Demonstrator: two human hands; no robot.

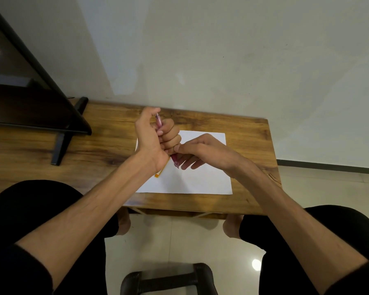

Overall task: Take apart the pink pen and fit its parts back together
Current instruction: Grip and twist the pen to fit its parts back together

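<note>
Pink pen sits in our left hand, gripped tight above the white paper. Our right hand pinches its tip end. We think twisting comes next.

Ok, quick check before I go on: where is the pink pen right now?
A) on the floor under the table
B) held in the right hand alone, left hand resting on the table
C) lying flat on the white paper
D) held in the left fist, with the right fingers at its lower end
D: the left hand is curled round the pink pen, and the right hand pinches its lower end above the white paper.
</note>
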